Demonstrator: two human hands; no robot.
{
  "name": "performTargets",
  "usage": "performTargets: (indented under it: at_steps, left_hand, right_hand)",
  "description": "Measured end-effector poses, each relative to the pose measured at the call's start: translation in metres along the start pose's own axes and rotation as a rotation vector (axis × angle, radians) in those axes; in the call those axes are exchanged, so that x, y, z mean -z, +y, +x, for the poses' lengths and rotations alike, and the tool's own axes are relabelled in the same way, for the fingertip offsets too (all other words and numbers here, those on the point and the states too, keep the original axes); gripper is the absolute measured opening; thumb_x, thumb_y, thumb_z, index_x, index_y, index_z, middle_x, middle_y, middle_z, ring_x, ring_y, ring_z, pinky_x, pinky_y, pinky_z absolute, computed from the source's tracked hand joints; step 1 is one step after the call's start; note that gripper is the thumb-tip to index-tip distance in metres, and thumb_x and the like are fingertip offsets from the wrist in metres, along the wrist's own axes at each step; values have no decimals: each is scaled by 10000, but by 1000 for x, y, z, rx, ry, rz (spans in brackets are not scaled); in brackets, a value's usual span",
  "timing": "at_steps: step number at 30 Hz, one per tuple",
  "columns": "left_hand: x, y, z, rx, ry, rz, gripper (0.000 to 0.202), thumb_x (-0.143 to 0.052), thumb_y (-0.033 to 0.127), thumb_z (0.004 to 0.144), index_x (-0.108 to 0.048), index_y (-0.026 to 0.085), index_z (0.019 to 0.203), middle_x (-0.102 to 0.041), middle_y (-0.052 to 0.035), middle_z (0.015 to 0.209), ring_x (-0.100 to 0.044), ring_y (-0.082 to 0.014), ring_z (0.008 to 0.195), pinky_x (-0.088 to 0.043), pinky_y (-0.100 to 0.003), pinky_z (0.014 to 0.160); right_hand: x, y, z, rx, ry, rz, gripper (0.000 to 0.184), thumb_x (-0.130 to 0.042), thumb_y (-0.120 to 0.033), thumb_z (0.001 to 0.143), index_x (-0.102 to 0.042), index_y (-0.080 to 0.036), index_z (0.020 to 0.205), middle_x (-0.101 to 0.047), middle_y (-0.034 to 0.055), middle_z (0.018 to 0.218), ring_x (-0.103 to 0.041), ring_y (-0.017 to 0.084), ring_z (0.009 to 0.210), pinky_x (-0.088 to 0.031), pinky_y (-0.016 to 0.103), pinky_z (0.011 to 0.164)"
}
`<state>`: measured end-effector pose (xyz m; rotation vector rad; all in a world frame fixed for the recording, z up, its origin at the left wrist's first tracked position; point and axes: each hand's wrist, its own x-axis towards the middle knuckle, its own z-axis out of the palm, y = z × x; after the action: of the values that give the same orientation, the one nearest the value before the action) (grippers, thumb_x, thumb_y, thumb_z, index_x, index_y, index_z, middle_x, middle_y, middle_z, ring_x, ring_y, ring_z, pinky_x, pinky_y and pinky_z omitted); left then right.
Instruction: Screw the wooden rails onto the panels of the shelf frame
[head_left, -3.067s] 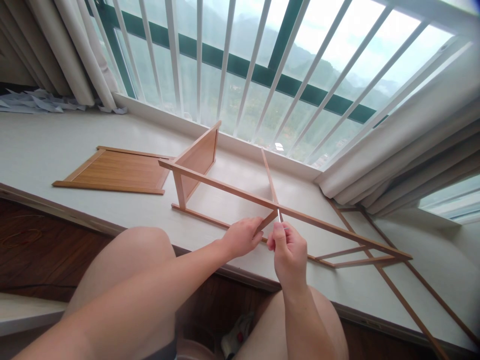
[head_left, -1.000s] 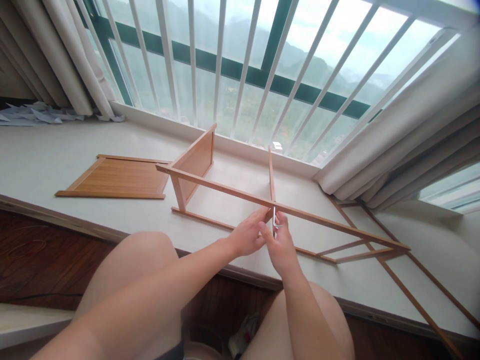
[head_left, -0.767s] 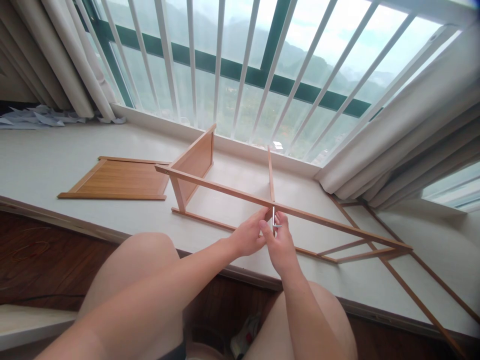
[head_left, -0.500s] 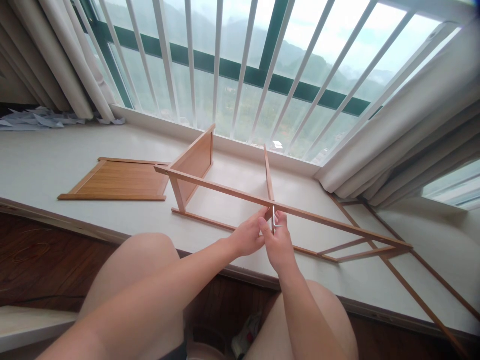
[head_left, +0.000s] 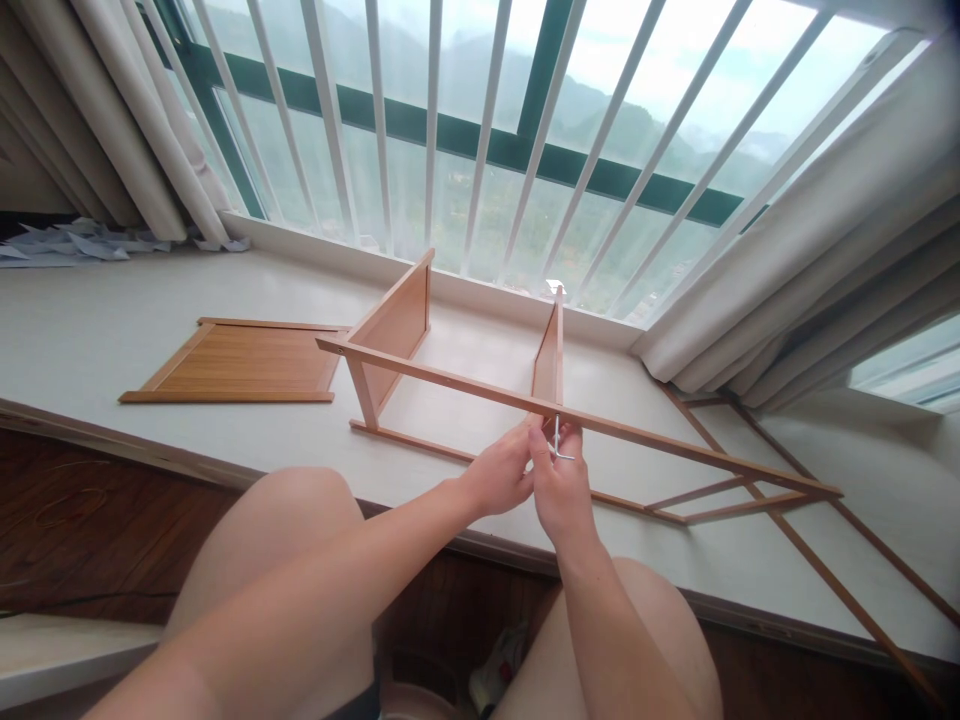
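Note:
A wooden rack frame (head_left: 645, 440) lies on its side, its long rail passing just above both hands. My left hand (head_left: 504, 472) is closed around the near end of a wooden shelf panel (head_left: 550, 350), which stands across the frame's middle. Close beside it, my right hand (head_left: 562, 495) is closed at the same joint, with a silver hex key (head_left: 557, 437) between thumb and fingers. The key's long arm meets the rail's underside and its short arm points right. My fingers partly hide the panel's end. Another panel (head_left: 390, 325) stands at the frame's left end.
A loose wooden panel (head_left: 240, 365) lies flat on the white sill (head_left: 67, 330) at left. A second wooden frame (head_left: 840, 585) leans at the right. White bars (head_left: 435, 130) line the window behind, between grey curtains (head_left: 810, 270). My knees are below the sill's edge.
The middle panel has turned, its far end swinging right, so its broad face shows more. The frame and both hands have shifted slightly right. The hex key stays at the joint.

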<state>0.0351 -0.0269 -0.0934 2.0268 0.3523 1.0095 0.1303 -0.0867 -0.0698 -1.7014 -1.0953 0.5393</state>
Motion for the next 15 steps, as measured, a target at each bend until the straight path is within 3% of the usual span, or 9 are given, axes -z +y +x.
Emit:
performTargets:
  at_steps: [10,15]
  left_hand:
    - [0,-5,-3,20,23,70,567,-526,205,886,-362,185,1428,-465,-159,1371,-440,-287,1287,-393,-473,1085]
    - [-1,-9,-4,54,49,55,532,-537,234,892,-402,176,1404,-485,-163,1325,-472,-281,1241,-404,-473,1074]
  right_hand:
    - [2,5,1,43,-36,98,474,-534,-527,885,-464,-224,1242,-601,98,1237,-562,250,1163,-407,438,1017]
    - [-3,11,4,54,-44,203,465,-562,-520,867,-504,-222,1219,-602,98,1212,-574,249,1136,-476,420,956]
